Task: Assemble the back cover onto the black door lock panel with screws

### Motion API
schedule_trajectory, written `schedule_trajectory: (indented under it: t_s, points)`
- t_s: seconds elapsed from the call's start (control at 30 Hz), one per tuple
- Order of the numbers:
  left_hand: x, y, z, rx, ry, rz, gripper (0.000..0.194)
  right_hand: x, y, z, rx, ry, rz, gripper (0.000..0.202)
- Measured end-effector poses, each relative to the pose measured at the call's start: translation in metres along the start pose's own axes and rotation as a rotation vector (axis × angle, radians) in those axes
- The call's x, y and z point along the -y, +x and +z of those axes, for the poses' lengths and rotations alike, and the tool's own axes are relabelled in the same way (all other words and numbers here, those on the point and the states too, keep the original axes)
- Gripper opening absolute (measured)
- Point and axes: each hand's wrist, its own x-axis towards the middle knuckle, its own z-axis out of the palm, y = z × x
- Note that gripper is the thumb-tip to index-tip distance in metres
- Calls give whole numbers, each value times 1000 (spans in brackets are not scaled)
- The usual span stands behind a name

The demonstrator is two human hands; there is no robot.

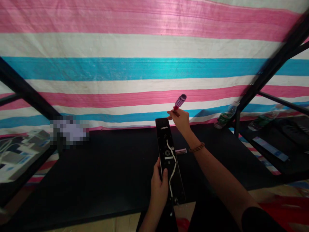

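A long black device (169, 170) with a white cable (174, 166) running along its face stands on the dark table. Its left edge is gripped by my left hand (159, 185), thumb on the face. My right hand (180, 120) pinches a screwdriver (180, 101) near the device's far end; its purple handle points up and away. The screwdriver's tip is hidden by my fingers. A second slim pinkish object (181, 151) lies on the table just right of the device, near my right wrist.
The black table (108, 174) ends at a striped tarp (135, 71). Bottles (227, 115) (264, 119) and a phone-like flat item (270, 148) are at the right. White equipment (21, 154) sits at the left. Black metal posts (26, 88) slant on both sides.
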Motion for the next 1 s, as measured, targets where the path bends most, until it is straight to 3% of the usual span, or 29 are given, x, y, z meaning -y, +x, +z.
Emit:
schedule_trajectory:
  t_s: [0.13, 0.23, 0.33, 0.4, 0.53, 0.67, 0.8, 0.9, 1.0]
  points:
    - [-3, 14, -34, -47, 153, 86, 42, 14, -41, -24, -248, 117, 83, 33]
    - [3, 41, -74, -169, 435, 191, 34, 24, -93, -46, -310, 231, 163, 32]
    - [9, 68, -102, -111, 641, 207, 31, 33, -153, -62, -354, 298, 273, 20]
    - [10, 82, -110, -41, 670, 216, 28, 41, -192, -68, -345, 336, 358, 16]
    - [8, 97, -110, 23, 649, 223, 21, 58, -257, -71, -366, 361, 518, 16]
    - [0, 96, -106, 45, 596, 203, 20, 69, -290, -71, -306, 317, 594, 19]
    - [-26, 65, -91, 127, 407, 129, 26, 74, -288, -69, -238, 304, 586, 20]
    - [-49, 29, -76, 238, 61, -92, 27, 79, -278, -66, -211, 309, 549, 19]
    - [-60, 1, -66, 217, -67, -209, 26, 87, -271, -62, -161, 296, 524, 20]
